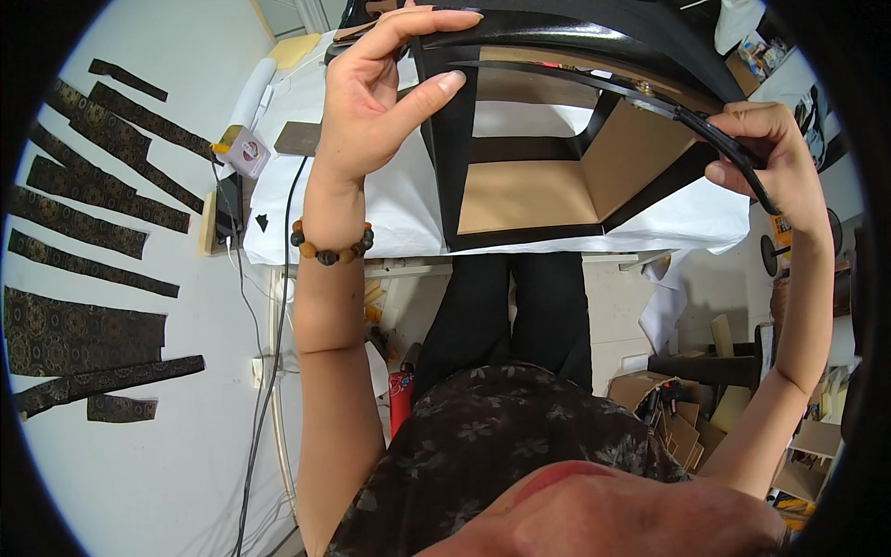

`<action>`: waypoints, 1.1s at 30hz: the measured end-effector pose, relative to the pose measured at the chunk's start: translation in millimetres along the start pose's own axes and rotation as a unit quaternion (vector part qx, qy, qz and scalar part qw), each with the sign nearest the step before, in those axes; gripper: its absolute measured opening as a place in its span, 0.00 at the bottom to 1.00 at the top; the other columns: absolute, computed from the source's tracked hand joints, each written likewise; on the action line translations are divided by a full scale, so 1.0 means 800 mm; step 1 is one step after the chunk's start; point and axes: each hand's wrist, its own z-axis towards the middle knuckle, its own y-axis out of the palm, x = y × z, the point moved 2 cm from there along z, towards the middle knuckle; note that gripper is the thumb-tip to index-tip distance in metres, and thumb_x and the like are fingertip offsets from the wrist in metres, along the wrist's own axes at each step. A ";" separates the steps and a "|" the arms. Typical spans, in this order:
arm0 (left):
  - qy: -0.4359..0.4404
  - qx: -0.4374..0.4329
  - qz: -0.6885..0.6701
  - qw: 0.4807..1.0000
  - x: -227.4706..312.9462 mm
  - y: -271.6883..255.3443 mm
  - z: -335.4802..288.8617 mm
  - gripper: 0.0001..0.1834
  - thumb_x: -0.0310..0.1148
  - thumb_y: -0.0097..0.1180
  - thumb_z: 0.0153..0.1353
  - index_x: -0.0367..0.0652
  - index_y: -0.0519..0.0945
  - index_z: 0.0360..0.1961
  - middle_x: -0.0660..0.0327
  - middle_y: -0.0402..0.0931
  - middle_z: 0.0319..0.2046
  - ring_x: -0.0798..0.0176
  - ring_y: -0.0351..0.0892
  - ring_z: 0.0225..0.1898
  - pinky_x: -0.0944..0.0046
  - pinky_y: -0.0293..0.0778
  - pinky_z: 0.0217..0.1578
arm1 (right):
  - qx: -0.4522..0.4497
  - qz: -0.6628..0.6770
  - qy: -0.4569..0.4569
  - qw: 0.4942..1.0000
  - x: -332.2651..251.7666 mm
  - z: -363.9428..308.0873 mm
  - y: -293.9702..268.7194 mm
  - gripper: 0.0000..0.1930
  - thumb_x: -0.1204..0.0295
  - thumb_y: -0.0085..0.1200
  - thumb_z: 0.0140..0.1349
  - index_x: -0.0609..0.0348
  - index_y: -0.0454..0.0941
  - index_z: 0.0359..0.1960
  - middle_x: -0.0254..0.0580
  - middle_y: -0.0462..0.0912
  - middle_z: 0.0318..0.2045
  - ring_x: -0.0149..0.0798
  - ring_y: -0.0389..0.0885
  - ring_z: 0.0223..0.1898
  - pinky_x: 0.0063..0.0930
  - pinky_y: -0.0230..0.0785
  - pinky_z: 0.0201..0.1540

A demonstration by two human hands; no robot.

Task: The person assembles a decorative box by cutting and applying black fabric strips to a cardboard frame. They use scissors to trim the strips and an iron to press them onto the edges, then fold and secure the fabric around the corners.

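Note:
A pair of scissors (pixel 661 104) with black handles is in my right hand (pixel 763 153), fingers and thumb around the handles. Its long blades reach left across the upper opening of a box-like frame (pixel 452 176). Glossy black material covers that frame's edges, and its inner panels are plain tan board. At the frame's upper left corner, my left hand (pixel 376 111) has its fingers stretched over the black top and its thumb apart, near the blade tips. Whether the blades are cutting anything, I cannot tell.
White sheeting (pixel 399 209) covers the table under the frame. To the left stand a small white container (pixel 244 151) and a grey flat piece (pixel 297 138). Dark patterned strips (pixel 83 325) lie on a white surface farther left. Cardboard scraps (pixel 682 422) lie below, at the right.

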 end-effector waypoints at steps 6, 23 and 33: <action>0.016 0.007 -0.013 1.000 -0.001 0.002 0.001 0.28 0.20 0.54 0.50 0.27 0.71 0.56 0.49 0.73 0.56 0.61 0.71 0.58 0.63 0.61 0.63 | 0.059 -0.041 -0.062 0.996 -0.004 -0.014 0.013 0.14 0.79 0.69 0.47 0.72 0.82 0.37 0.33 0.72 0.23 0.24 0.71 0.24 0.17 0.63 0.28; 0.066 0.099 0.155 0.981 0.012 0.031 0.005 0.20 0.20 0.68 0.48 0.34 0.80 0.45 0.60 0.79 0.43 0.67 0.77 0.45 0.67 0.71 0.53 | 0.170 0.030 -0.026 0.985 0.051 -0.087 0.077 0.16 0.79 0.68 0.42 0.69 0.83 0.36 0.32 0.71 0.19 0.23 0.64 0.21 0.18 0.53 0.24; 0.016 0.027 0.085 0.996 0.021 0.012 0.002 0.24 0.13 0.58 0.50 0.31 0.77 0.52 0.54 0.76 0.52 0.62 0.72 0.59 0.63 0.62 0.63 | 0.186 0.051 -0.040 0.980 0.043 -0.076 0.102 0.17 0.79 0.69 0.43 0.70 0.83 0.38 0.33 0.72 0.21 0.22 0.67 0.22 0.17 0.54 0.23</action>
